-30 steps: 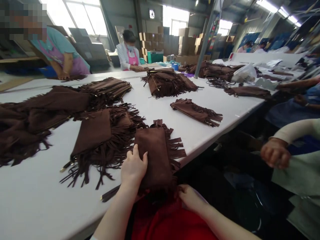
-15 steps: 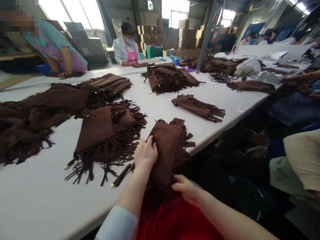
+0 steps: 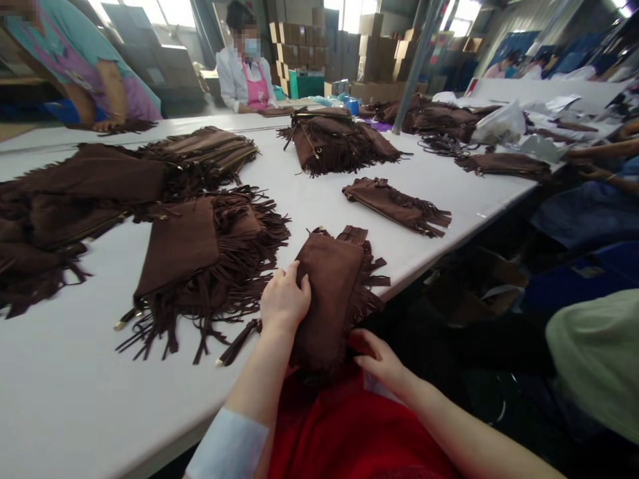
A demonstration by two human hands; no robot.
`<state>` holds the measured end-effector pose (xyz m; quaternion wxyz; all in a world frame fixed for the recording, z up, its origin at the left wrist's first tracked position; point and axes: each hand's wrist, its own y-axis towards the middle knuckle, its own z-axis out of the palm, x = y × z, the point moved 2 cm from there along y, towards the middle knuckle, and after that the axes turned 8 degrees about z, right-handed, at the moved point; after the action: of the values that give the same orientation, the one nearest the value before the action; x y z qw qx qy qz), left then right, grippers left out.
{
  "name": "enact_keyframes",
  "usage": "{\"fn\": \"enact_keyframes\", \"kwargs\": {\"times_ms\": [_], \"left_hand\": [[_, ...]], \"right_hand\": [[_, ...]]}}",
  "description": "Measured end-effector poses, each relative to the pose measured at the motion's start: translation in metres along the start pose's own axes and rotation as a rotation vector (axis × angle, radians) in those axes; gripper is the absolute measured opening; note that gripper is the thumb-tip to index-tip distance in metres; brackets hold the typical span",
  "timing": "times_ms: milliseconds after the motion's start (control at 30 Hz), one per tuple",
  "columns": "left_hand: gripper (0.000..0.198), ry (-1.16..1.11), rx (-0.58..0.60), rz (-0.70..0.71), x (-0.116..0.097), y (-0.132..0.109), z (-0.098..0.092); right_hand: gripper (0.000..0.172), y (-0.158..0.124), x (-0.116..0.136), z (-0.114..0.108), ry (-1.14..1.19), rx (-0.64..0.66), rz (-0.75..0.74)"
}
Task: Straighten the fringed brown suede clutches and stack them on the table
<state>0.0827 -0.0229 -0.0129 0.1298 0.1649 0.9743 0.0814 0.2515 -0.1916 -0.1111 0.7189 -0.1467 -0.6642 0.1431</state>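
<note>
Bag [image 3: 329,286], left hand [image 3: 284,299] touching (right hand [image 3: 383,362] near)

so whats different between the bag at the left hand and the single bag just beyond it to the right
The left hand touches the near bag; no hand is on the far bag. The near bag overhangs the table edge; the far bag lies wholly on top. The near bag points toward the person; the far bag slants crosswise. Both are brown and fringed.

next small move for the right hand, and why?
I'd probably close the right hand on the brown bag at its near right corner: thumb and forefinger stand apart there, while the left hand rests at the bag's left edge.
</note>
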Motion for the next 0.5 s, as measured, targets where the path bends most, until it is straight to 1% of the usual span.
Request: {"fn": "enact_keyframes", "kwargs": {"times_ms": [33,100,133,167,200,267,367,433,500], "left_hand": [[0.048,-0.001,0.004,-0.002,0.0,0.0,-0.001],[0.048,-0.002,0.011,-0.005,-0.001,0.0,-0.002],[0.048,-0.003,0.013,-0.004,-0.001,-0.001,-0.002],[0.048,-0.004,0.014,-0.004,-0.001,-0.001,-0.003],[0.048,-0.004,0.014,-0.002,-0.001,-0.001,-0.003],[0.049,0.001,0.011,0.006,-0.001,-0.001,-0.004],[0.049,0.009,0.003,0.023,0.0,-0.002,-0.003],[0.049,0.008,0.0,0.023,0.0,-0.001,-0.002],[0.049,0.005,-0.001,0.019,0.001,-0.001,-0.001]], "right_hand": [[0.044,0.001,0.014,0.002,0.145,0.015,-0.035],[0.046,0.001,0.038,0.013,0.371,0.147,-0.011],[0.044,0.001,0.047,0.021,0.443,0.21,0.038],[0.04,0.002,0.052,0.027,0.492,0.243,0.099],[0.037,0.004,0.053,0.033,0.518,0.248,0.165],[0.031,0.009,0.047,0.041,0.511,0.206,0.271],[0.023,0.015,0.029,0.043,0.37,0.115,0.3],[0.015,0.012,0.019,0.041,0.251,0.135,0.277],[0.012,0.004,0.01,0.038,0.144,0.208,0.241]]}}
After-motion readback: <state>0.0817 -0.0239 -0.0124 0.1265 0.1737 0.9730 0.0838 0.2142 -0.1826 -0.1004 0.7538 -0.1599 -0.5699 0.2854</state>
